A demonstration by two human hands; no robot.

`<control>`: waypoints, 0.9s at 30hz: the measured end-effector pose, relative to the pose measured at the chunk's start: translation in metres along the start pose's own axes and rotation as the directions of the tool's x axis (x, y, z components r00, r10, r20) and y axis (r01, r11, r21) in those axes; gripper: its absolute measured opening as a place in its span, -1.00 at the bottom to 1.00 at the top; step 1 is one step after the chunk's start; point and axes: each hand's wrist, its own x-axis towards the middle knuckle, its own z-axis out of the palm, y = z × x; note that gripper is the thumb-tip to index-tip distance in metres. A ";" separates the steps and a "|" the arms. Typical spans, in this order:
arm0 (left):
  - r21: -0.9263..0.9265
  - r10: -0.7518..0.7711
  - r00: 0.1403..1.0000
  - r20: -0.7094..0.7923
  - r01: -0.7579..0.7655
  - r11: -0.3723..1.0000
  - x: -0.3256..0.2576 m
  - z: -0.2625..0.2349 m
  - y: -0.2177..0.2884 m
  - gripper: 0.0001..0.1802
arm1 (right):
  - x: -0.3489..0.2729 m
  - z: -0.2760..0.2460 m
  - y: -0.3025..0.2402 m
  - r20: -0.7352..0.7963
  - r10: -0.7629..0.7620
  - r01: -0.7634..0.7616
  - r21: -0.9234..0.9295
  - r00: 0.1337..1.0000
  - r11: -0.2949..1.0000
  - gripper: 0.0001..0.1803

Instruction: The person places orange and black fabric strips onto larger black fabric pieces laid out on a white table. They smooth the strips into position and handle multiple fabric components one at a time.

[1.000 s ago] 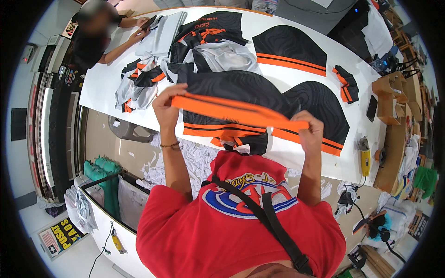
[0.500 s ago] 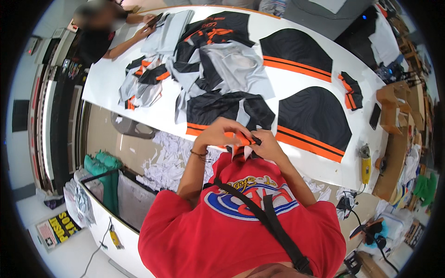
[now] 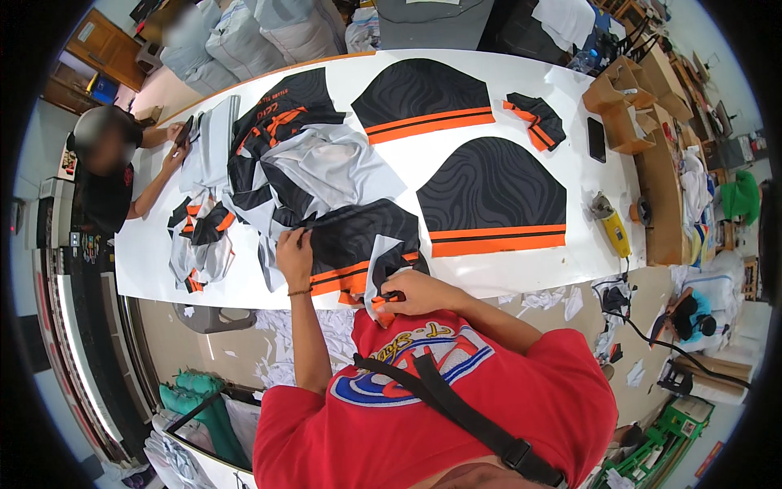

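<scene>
In front of me lies a black fabric panel with an orange hem band (image 3: pixel 358 236). At its left edge is my left hand (image 3: pixel 295 259), fingers curled and seemingly pinching the cloth. My right hand (image 3: pixel 419 292) is closed on a bunched fabric piece (image 3: pixel 380 265) in grey, black and orange, close to my chest at the table's near edge. Its fingers hide part of that piece. Two sleeve-shaped black panels with orange bands, a far one (image 3: pixel 423 94) and a nearer one (image 3: pixel 493 191), lie flat to the right.
A heap of grey and black cloth (image 3: pixel 326 159) and a smaller pile (image 3: pixel 199 244) lie left on the white table (image 3: pixel 603 232). To the right are a folded piece (image 3: pixel 536 121), a phone (image 3: pixel 596 140) and a yellow power tool (image 3: pixel 611 226). A person (image 3: pixel 106 171) stands at the left end.
My hands have parted: the left moved from the bunched fabric to the black panel, while the right keeps the bunched piece. The view has shifted, showing more of the room beyond the table.
</scene>
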 end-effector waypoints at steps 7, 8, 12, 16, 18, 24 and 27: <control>-0.169 0.022 0.922 -0.387 -0.094 0.981 0.028 -0.065 0.048 -0.82 | 0.003 0.005 0.014 -0.021 -0.011 0.014 0.144 1.000 0.989 -0.63; -0.241 -0.064 0.939 -0.338 -0.020 0.970 0.029 -0.076 0.057 -0.79 | 0.005 0.008 0.017 -0.061 -0.049 0.061 0.206 0.997 0.977 -0.59; -0.619 -0.137 0.943 -0.303 -0.086 0.781 0.041 -0.098 0.093 -0.77 | 0.015 0.016 0.022 -0.117 0.007 0.001 0.065 0.993 0.998 -0.26; -0.661 -0.081 0.995 -0.060 0.021 0.750 0.034 -0.111 0.121 -0.79 | 0.021 0.009 0.016 -0.337 0.064 -0.055 0.036 0.939 0.998 -0.10; -0.684 0.001 0.990 0.141 0.097 0.723 0.023 -0.108 0.136 -0.81 | 0.023 -0.003 0.013 -0.402 0.144 -0.038 0.262 0.904 0.964 -0.01; -0.733 0.407 0.826 0.391 0.011 0.680 0.000 -0.068 0.176 -0.85 | 0.021 -0.030 0.012 -0.478 0.105 0.229 0.588 0.872 0.776 -0.18; -0.740 0.357 0.847 0.394 0.062 0.670 -0.003 -0.057 0.181 -0.82 | 0.020 -0.060 0.024 -0.396 0.214 0.096 0.632 0.893 0.769 -0.65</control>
